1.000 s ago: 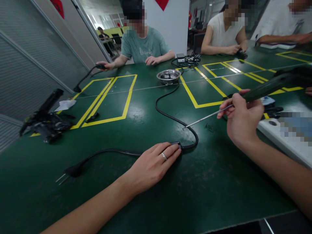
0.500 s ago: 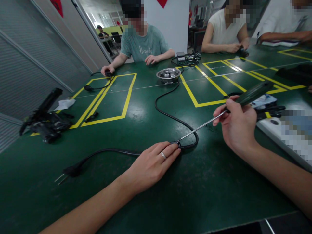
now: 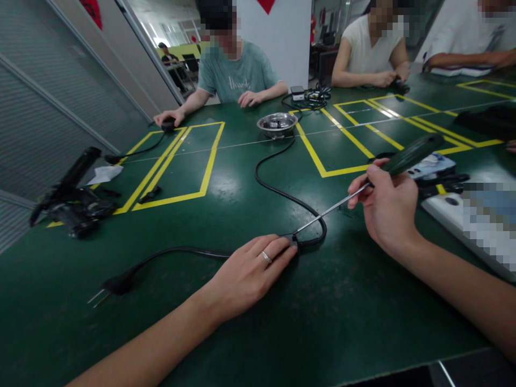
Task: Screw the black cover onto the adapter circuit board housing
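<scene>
My left hand (image 3: 252,271), a ring on one finger, presses down over a dark housing (image 3: 294,243) on a black power cord; only the housing's end shows past the fingertips. Left of the hand the cord runs to a two-pin plug (image 3: 118,283) lying on the table. From the housing's other side a black cable (image 3: 278,188) curves away toward the metal bowl. In my right hand (image 3: 385,201) is a screwdriver (image 3: 415,156) with a dark green handle, fingers closed round it. Its thin shaft slants down left, the tip at the housing's exposed end.
A metal bowl (image 3: 277,123) holding small parts stands mid-table. Black gear (image 3: 76,199) lies at left, a white panel (image 3: 463,215) and a phone-like object (image 3: 433,165) at right. Across the green table (image 3: 181,333), a co-worker's hand (image 3: 170,118) touches a dark corded object.
The view has shifted slightly. My hands and the screwdriver keep nearly the same pose, tip at the housing. The co-worker opposite has moved the corded object leftward.
</scene>
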{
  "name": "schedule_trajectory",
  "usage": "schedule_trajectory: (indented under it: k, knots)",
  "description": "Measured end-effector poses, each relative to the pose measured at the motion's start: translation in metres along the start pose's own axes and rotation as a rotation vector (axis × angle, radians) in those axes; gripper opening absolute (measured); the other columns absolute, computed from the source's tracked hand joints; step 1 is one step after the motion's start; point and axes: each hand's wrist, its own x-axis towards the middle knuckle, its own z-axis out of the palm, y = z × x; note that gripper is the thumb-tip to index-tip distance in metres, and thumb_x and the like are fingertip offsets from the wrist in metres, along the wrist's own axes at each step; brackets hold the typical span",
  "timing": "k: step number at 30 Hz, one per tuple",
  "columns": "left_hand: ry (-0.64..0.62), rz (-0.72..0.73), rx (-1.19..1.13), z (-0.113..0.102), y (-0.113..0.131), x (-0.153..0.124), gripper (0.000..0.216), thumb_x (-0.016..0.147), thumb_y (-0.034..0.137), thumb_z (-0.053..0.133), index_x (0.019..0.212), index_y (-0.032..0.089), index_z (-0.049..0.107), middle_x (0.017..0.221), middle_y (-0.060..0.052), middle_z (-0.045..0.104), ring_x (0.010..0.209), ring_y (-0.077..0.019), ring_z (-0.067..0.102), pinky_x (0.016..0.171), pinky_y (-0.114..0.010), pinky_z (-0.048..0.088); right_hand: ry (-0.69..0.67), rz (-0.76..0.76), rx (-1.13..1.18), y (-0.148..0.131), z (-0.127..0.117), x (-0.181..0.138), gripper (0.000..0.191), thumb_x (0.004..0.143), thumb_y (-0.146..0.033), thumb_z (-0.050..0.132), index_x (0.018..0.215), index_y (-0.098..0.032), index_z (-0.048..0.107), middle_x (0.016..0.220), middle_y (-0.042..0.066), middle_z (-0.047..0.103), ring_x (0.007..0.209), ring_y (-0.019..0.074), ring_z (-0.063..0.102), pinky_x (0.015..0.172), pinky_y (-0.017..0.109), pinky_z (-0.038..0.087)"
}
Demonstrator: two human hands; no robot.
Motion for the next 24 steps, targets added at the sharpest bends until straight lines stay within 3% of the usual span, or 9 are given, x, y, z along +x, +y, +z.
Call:
schedule_trajectory:
  k: [6, 17, 24]
  knots:
    - [0.03, -0.076, -0.032, 0.0, -0.0007, 0.0029, 0.037, 0.093, 0.018, 0.054, 0.129, 0.011, 0.05, 0.13, -0.015, 0.052, 0.114, -0.027, 0.055, 0.096, -0.045, 0.053, 0.002, -0.016, -0.013, 0.0021, -0.0008, 0.0017, 0.016, 0.086, -0.026, 0.059, 0.096, -0.024, 0.048, 0.059, -0.007, 0.059, 0.043, 0.0121, 0.058, 0.037, 0.023, 0.046]
    - [-0.05, -0.121, -0.07, -0.003, -0.0015, 0.0058, 0.046, 0.095, 0.023, 0.051, 0.138, 0.009, 0.041, 0.132, -0.016, 0.052, 0.115, -0.0268, 0.053, 0.097, -0.045, 0.051, 0.005, -0.057, -0.022, 0.0037, 0.0001, -0.0007, 0.017, 0.086, -0.026, 0.061, 0.097, -0.023, 0.049, 0.058, -0.006, 0.06, 0.045, 0.0129, 0.06, 0.036, 0.024, 0.047]
    - [-0.085, -0.167, -0.136, -0.0031, -0.0023, 0.0072, 0.032, 0.095, 0.023, 0.049, 0.125, 0.013, 0.048, 0.132, -0.015, 0.051, 0.112, -0.0261, 0.055, 0.094, -0.046, 0.052, -0.007, -0.048, 0.01, 0.0025, -0.0003, -0.0014, 0.017, 0.085, -0.025, 0.062, 0.097, -0.024, 0.05, 0.056, -0.007, 0.057, 0.045, 0.0133, 0.059, 0.035, 0.023, 0.045]
